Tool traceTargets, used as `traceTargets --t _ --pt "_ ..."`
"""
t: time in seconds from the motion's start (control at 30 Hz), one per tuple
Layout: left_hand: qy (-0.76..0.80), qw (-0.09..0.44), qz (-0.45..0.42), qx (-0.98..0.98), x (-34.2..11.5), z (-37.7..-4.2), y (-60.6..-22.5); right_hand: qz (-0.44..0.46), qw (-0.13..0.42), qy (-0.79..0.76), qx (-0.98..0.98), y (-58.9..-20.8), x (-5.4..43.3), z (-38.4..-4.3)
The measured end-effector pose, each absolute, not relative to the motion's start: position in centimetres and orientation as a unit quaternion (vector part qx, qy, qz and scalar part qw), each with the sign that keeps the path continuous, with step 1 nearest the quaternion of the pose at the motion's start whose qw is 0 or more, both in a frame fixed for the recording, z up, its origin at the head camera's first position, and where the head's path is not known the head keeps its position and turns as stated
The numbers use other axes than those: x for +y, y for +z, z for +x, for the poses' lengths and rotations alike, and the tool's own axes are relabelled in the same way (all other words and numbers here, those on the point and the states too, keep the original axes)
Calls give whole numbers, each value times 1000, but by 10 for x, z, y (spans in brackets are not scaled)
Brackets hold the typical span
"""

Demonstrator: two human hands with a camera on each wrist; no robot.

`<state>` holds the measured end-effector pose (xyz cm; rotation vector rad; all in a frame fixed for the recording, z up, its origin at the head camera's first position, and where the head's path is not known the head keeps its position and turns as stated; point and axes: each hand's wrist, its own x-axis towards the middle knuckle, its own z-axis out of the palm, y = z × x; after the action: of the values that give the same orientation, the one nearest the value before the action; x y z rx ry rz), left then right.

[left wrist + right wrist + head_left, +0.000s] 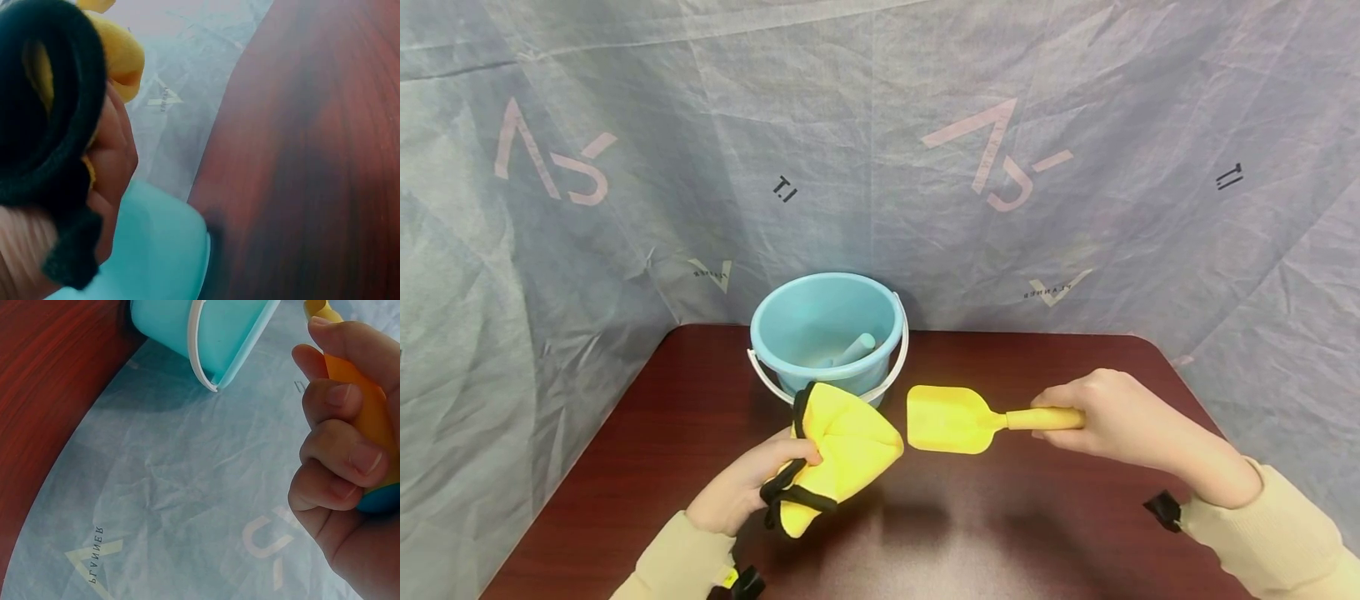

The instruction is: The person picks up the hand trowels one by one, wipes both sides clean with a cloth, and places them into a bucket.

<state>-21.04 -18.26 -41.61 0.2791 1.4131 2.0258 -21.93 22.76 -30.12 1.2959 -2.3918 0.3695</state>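
My left hand point(748, 479) grips a soft yellow cloth item with black edging point(850, 442), its thumb pressed on the fabric, in front of the bucket. Up close, the left wrist view shows the black trim point(94, 81) forming a loop; what kind of item it is cannot be told. On the right, my right hand point(1105, 412) wraps round the handle of a yellow toy shovel point(951, 419), held level with its blade pointing left. A light blue bucket point(827, 292) stands behind both, with a light blue rod-like handle point(856, 347) inside; what it belongs to is hidden.
The bucket's white carrying handle point(901, 346) hangs down over its front. Everything is above or on a dark red wooden table point(1037, 358). A grey printed sheet point(865, 125) hangs behind the table and at both sides.
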Motion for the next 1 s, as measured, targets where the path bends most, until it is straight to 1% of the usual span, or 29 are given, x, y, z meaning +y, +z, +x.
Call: traceTargets --t 0.33,0.67,1.0 --pt "745 327 75 576 -152 -222 -422 463 198 135 -853 -300 226 -218" --pt "745 363 105 550 -117 -235 -425 464 193 139 -853 -301 225 -220" --pt "756 367 134 525 -94 -239 -419 464 190 137 -854 -303 224 -222"
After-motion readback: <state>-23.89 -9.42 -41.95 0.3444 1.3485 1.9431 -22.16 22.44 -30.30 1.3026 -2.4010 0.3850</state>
